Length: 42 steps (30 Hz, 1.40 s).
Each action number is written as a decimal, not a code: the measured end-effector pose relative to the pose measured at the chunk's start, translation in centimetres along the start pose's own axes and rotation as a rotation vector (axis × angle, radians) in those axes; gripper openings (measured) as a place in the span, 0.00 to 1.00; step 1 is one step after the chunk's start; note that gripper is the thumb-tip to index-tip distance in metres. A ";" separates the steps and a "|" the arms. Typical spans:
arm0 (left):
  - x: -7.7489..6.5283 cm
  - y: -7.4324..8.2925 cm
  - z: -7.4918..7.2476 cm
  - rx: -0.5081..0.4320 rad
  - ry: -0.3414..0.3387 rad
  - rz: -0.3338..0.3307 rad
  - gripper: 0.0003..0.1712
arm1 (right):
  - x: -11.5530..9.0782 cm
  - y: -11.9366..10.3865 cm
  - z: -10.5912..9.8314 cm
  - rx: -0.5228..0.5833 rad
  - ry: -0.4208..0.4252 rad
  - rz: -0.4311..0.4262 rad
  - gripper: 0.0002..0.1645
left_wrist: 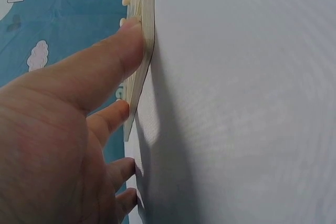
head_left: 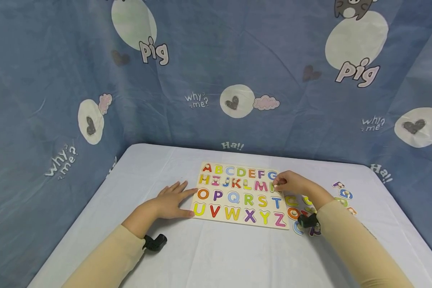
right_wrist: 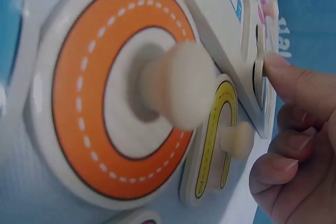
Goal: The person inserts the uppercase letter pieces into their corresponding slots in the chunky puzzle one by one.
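Note:
A wooden alphabet puzzle board (head_left: 225,198) lies on the table, with several knobbed letters sitting in its second row. My left hand (head_left: 169,203) is spread flat at the board's left side. In the left wrist view, the left thumb (left_wrist: 113,51) and a fingertip touch the board's edge. At the right end of the second row, my right hand (head_left: 293,183) pinches a small letter piece (head_left: 272,187) at the N place. The right wrist view shows the thumb (right_wrist: 299,85) against that piece (right_wrist: 259,72); its full shape is hidden.
Loose knobbed letters lie right of the board, among them an orange O (head_left: 293,213) and a yellow U-shaped piece (right_wrist: 205,166). More letters, including a blue one (head_left: 346,194), lie farther right. A patterned blue curtain (head_left: 201,132) hangs behind the white table (head_left: 173,256).

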State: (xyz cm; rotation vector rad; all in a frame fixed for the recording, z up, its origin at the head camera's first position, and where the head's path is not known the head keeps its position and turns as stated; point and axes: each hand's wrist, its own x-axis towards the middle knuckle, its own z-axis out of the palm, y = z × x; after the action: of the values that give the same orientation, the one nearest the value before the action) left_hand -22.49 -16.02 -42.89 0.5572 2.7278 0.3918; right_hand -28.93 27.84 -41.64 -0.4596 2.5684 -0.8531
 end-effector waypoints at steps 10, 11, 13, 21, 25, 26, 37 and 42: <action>0.1 0.1 -0.1 0.003 -0.002 -0.002 0.51 | 0.1 -0.7 0.0 -0.081 0.018 -0.006 0.03; 0.1 0.1 -0.1 0.004 -0.001 -0.003 0.51 | 0.1 -0.7 0.1 -0.084 0.022 0.000 0.03; 0.1 0.1 0.0 0.005 0.000 -0.003 0.51 | 0.0 -0.8 0.2 -0.088 0.036 0.014 0.04; 0.2 0.1 0.2 0.001 -0.001 -0.001 0.51 | -1.7 -1.5 -0.6 -0.137 0.104 0.023 0.12; 0.3 0.1 0.1 0.006 -0.005 -0.002 0.51 | -3.3 -1.8 -1.4 -0.120 0.122 -0.009 0.12; 0.3 0.0 0.1 0.006 -0.005 -0.001 0.52 | -3.8 -1.8 -1.6 -0.114 0.123 -0.015 0.12; 0.2 0.0 0.1 0.003 -0.009 0.001 0.52 | -8.2 -1.0 -2.6 -0.063 0.119 -0.011 0.12; 0.2 -0.1 0.1 0.002 -0.007 0.003 0.52 | -9.0 0.1 -2.2 -0.024 0.126 0.014 0.11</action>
State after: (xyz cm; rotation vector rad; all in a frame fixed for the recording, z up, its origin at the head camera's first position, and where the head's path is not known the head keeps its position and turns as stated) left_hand -22.68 -15.95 -43.04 0.5617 2.7211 0.3869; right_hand -22.14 32.77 -37.70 -0.4062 2.6957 -0.8733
